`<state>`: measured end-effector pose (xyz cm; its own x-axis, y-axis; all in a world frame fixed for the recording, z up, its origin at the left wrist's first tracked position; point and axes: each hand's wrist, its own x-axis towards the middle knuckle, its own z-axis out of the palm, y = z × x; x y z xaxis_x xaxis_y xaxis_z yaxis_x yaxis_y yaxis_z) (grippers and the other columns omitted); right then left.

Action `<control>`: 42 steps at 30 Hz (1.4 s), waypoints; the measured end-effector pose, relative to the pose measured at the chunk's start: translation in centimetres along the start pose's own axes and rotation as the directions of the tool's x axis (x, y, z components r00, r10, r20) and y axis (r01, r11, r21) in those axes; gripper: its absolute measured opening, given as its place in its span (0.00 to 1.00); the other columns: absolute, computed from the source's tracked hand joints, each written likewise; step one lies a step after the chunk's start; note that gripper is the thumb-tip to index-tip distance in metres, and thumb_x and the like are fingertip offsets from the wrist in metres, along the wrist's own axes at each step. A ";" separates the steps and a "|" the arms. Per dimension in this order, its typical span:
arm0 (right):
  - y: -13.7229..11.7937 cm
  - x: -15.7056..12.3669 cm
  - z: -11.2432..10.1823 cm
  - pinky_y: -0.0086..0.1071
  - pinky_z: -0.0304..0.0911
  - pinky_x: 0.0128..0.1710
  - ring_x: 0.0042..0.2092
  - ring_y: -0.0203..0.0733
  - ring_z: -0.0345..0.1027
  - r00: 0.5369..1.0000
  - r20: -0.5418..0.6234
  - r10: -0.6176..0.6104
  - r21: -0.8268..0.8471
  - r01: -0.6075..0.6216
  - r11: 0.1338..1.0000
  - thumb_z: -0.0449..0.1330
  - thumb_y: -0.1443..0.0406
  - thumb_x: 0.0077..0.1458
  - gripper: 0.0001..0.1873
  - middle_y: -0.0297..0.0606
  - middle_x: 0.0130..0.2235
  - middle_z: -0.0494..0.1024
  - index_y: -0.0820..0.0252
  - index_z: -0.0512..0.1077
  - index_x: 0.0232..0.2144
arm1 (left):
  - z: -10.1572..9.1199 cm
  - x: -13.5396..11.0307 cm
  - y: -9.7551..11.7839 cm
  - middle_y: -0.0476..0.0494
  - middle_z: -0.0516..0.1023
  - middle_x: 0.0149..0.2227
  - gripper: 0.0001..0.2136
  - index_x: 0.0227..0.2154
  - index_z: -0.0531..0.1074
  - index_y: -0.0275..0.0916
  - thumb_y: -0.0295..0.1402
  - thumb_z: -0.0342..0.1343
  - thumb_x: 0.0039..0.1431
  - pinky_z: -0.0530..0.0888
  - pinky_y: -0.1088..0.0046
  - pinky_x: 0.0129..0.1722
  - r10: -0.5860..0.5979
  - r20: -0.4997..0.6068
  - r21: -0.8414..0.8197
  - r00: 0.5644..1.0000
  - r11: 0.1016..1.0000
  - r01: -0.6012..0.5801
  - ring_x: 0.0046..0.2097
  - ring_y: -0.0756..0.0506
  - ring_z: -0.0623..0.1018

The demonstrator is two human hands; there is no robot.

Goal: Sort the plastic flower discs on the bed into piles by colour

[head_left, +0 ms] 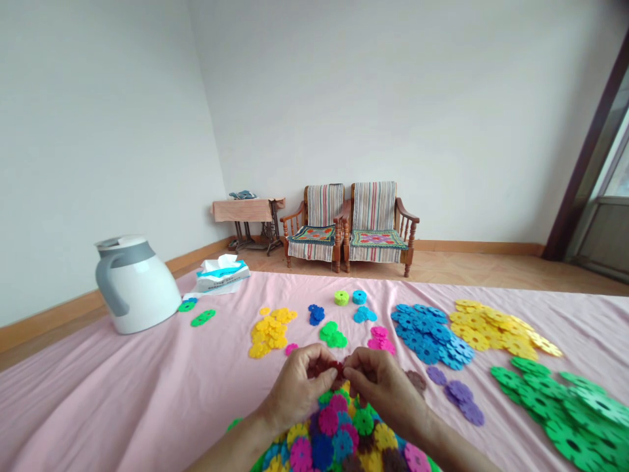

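My left hand (303, 382) is closed, thumb and fingers pinching a dark red notched plastic disc (339, 370). From the other side my right hand (382, 380) is closed too, its fingertips at the same disc; part of the disc is hidden by the fingers. Below both wrists lies a mixed heap of notched discs (343, 444) in pink, blue, yellow, green and brown. A brown disc (416, 380) shows just beyond my right hand, and a few pink discs (381, 340) lie behind it.
On the pink cloth, loose discs lie in colour groups: yellow (271, 331), bright green (333, 335), blue (427, 331), purple (460, 394), large green (570, 400), far yellow (498, 326). A white jug (142, 288) and tissue pack (222, 275) stand left. Two wooden armchairs (376, 223) are against the wall.
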<state>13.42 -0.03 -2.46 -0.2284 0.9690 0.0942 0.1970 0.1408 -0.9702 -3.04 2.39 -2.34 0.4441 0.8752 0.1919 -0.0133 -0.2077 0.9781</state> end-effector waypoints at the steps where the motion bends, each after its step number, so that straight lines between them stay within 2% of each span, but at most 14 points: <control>1: -0.1 -0.1 0.1 0.22 0.55 0.20 0.21 0.29 0.62 1.000 0.000 0.002 -0.013 -0.002 1.000 0.54 0.64 0.51 0.07 0.28 0.20 0.69 0.62 0.68 0.25 | 0.0 0.0 -0.1 0.46 0.74 0.25 0.07 0.26 0.68 0.34 0.33 0.58 0.50 0.70 0.74 0.31 0.002 -0.004 0.020 1.000 1.000 -0.002 0.29 0.48 0.74; 7: -1.4 -0.8 0.7 0.24 0.53 0.22 0.24 0.32 0.63 0.999 -0.028 -0.039 -0.196 0.033 0.980 0.52 0.68 0.50 0.07 0.31 0.21 0.72 0.62 0.69 0.25 | -0.1 -0.1 0.1 0.50 0.68 0.22 0.04 0.23 0.66 0.34 0.30 0.55 0.48 0.65 0.77 0.26 0.028 -0.032 0.222 0.999 0.975 -0.020 0.27 0.50 0.69; 12: -1.8 -1.1 1.0 0.24 0.49 0.22 0.23 0.31 0.59 0.998 -0.041 -0.056 -0.334 0.039 0.942 0.52 0.68 0.50 0.08 0.30 0.20 0.69 0.61 0.69 0.24 | -0.2 -0.1 0.1 0.52 0.66 0.22 0.01 0.22 0.65 0.35 0.25 0.51 0.45 0.63 0.79 0.26 0.050 -0.037 0.308 0.998 0.951 -0.037 0.26 0.52 0.66; 16: -1.6 -1.1 1.1 0.25 0.48 0.22 0.23 0.31 0.58 0.994 -0.077 -0.079 -0.414 0.041 0.909 0.54 0.68 0.49 0.06 0.28 0.20 0.67 0.60 0.69 0.23 | -0.1 -0.2 0.0 0.53 0.65 0.21 0.02 0.22 0.65 0.35 0.25 0.52 0.46 0.62 0.80 0.25 0.059 -0.033 0.322 0.998 0.945 -0.046 0.25 0.53 0.65; 20: -1.1 -0.8 0.6 0.25 0.48 0.22 0.23 0.31 0.57 0.992 -0.076 -0.098 -0.422 0.057 0.905 0.52 0.67 0.51 0.07 0.28 0.19 0.65 0.60 0.67 0.22 | 0.1 -0.3 -0.3 0.49 0.71 0.25 0.04 0.26 0.68 0.35 0.31 0.55 0.51 0.66 0.78 0.28 0.042 -0.019 0.264 0.999 0.964 -0.035 0.28 0.50 0.70; 22: -1.1 -0.6 -0.4 0.25 0.48 0.22 0.23 0.32 0.57 0.993 -0.071 -0.099 -0.486 0.052 0.872 0.51 0.66 0.52 0.08 0.28 0.20 0.65 0.60 0.66 0.23 | 0.1 -0.3 -0.4 0.47 0.73 0.27 0.06 0.28 0.69 0.35 0.34 0.55 0.53 0.67 0.77 0.29 0.045 -0.031 0.249 0.998 0.968 -0.036 0.29 0.50 0.72; 26: -1.5 -0.1 -4.1 0.26 0.46 0.22 0.23 0.31 0.56 0.997 -0.054 -0.056 -0.704 0.002 0.710 0.50 0.67 0.51 0.09 0.28 0.19 0.63 0.59 0.64 0.21 | -0.4 0.0 -0.7 0.49 0.71 0.23 0.09 0.25 0.69 0.35 0.35 0.53 0.55 0.66 0.79 0.27 0.119 -0.136 0.348 0.984 0.935 -0.066 0.26 0.50 0.70; 30: -2.0 -0.4 -8.8 0.27 0.45 0.23 0.23 0.32 0.58 0.999 -0.035 0.019 -0.765 -0.039 0.643 0.51 0.68 0.50 0.10 0.30 0.20 0.66 0.60 0.64 0.19 | -1.1 0.4 -1.1 0.51 0.68 0.21 0.09 0.25 0.68 0.35 0.36 0.52 0.55 0.64 0.79 0.24 0.129 -0.197 0.360 0.972 0.932 -0.051 0.24 0.52 0.68; 33: -2.1 -1.2 -11.0 0.26 0.46 0.23 0.24 0.32 0.59 0.995 -0.005 0.098 -0.796 -0.063 0.602 0.52 0.71 0.48 0.10 0.31 0.20 0.66 0.60 0.64 0.18 | -1.4 0.5 -1.4 0.52 0.68 0.21 0.09 0.25 0.68 0.35 0.35 0.52 0.55 0.65 0.79 0.24 0.132 -0.210 0.353 0.969 0.934 -0.051 0.23 0.52 0.68; 38: -1.4 -2.1 -11.7 0.23 0.49 0.21 0.22 0.30 0.61 0.968 0.062 0.244 -0.806 -0.096 0.585 0.53 0.74 0.44 0.08 0.31 0.23 0.70 0.61 0.67 0.19 | -1.5 0.5 -1.5 0.52 0.68 0.22 0.09 0.25 0.67 0.35 0.35 0.52 0.55 0.65 0.79 0.24 0.132 -0.199 0.364 0.971 0.930 -0.052 0.23 0.52 0.69; 40: -1.1 -2.0 -11.6 0.23 0.49 0.21 0.21 0.30 0.62 0.968 0.047 0.247 -0.808 -0.108 0.578 0.53 0.74 0.44 0.07 0.32 0.23 0.71 0.61 0.68 0.20 | -1.5 0.4 -1.4 0.52 0.69 0.21 0.09 0.24 0.68 0.35 0.35 0.53 0.55 0.66 0.79 0.24 0.128 -0.203 0.360 0.971 0.932 -0.048 0.23 0.52 0.69; 42: -0.9 -1.7 -11.6 0.24 0.49 0.22 0.24 0.32 0.62 0.980 0.012 0.200 -0.817 -0.106 0.567 0.54 0.73 0.44 0.07 0.32 0.23 0.70 0.60 0.68 0.19 | -1.5 0.5 -1.3 0.52 0.69 0.21 0.09 0.24 0.68 0.36 0.36 0.53 0.54 0.66 0.79 0.24 0.127 -0.210 0.359 0.970 0.932 -0.044 0.23 0.51 0.69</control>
<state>24.64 0.51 0.86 -0.1957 0.9751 -0.1046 0.9148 0.1431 -0.3778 -4.18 3.72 -3.43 0.2411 0.9138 0.3267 0.2898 -0.3891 0.8744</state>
